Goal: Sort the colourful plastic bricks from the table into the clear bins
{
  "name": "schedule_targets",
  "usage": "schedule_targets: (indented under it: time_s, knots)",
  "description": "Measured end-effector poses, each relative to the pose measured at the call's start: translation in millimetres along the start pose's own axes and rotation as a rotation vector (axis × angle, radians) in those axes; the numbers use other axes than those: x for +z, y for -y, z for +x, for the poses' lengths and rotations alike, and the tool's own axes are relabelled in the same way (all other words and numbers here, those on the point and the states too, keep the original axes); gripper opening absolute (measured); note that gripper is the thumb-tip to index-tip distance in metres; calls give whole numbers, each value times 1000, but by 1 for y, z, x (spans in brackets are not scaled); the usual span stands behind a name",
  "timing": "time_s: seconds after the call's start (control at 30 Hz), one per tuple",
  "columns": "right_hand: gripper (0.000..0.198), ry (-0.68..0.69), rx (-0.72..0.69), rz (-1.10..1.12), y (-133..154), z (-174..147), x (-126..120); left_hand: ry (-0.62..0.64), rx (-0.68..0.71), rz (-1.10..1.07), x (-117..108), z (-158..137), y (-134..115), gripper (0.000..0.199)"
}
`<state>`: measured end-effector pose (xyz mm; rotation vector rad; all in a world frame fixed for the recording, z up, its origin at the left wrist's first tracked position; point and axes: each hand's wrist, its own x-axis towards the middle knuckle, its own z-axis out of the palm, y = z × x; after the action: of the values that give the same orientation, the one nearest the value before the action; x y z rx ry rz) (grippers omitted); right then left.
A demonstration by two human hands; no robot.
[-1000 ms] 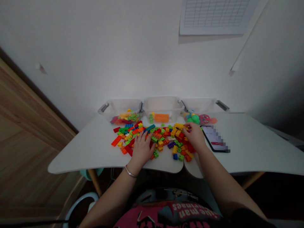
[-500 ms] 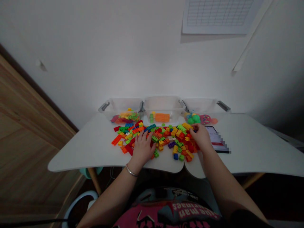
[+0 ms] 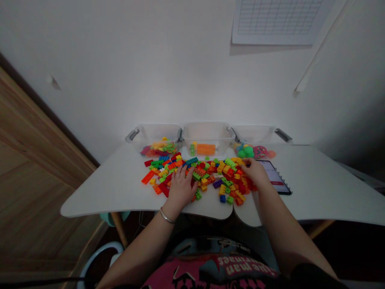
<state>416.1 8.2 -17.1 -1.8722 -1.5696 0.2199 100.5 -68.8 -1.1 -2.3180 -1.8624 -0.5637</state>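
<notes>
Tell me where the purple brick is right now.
In the head view, right of centre, the purple brick lies between the left hand and the right hand, just beyond and slightly left of a yellow brick.

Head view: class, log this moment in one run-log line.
left hand: on bricks | right hand: at bricks' right side | clear bins: behind bricks
</notes>
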Motion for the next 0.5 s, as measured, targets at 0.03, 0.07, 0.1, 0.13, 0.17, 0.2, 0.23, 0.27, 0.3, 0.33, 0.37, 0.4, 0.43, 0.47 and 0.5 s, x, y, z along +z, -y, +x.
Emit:
schedule_targets:
  time_s: [0.03, 0.07, 0.1, 0.13, 0.17, 0.2, 0.23, 0.27, 0.3, 0.33, 0.37, 0.4, 0.43, 0.47, 0.5]
  knots:
    - [28, 0, 10, 7, -1, 1, 1, -1, 0, -1, 0, 0, 0, 57]
    - [28, 0, 20, 13, -1, 1, 1, -3, -1, -2, 0, 0, 0, 57]
    - [29, -6, 32, 21, -1, 1, 0, -4, -4, -3, 0, 0, 0, 57]
    - [30, -23, 40, 33, 1, 2, -1, -2, -9, -6, -1, 1, 0, 57]
    - [32, -51, 41, 51, 4, 1, -4, 0, -14, -9, -1, 1, 0, 57]
    - [33, -86, 29, 79, 8, 0, -6, 2, -18, -14, -2, 1, 0, 57]
    - [34, -122, 7, 114, 13, -2, -9, 5, -18, -22, -2, 1, 0, 57]
    - [34, -153, -26, 152, 19, -4, -11, 9, -15, -32, -3, 1, 0, 56]
    - [33, -171, -67, 191, 26, -8, -13, 13, -11, -43, -4, 1, 0, 56]
    - [32, -176, -111, 226, 33, -14, -13, 12, -9, -53, -5, 1, 0, 55]
    - [29, -168, -150, 250, 41, -20, -13, 5, -12, -62, -6, 2, -1, 54]
    - [27, -146, -191, 268, 49, -26, -12, -9, -17, -70, -8, 2, -2, 53]
    - [25, -111, -240, 282, 56, -33, -10, -30, -21, -80, -11, 3, -3, 51]
    - [23, -69, -292, 285, 62, -40, -7, -53, -18, -96, -13, 5, -5, 49]
    - [22, -31, -343, 278, 68, -47, -4, -71, -4, -124, -16, 8, -6, 47]
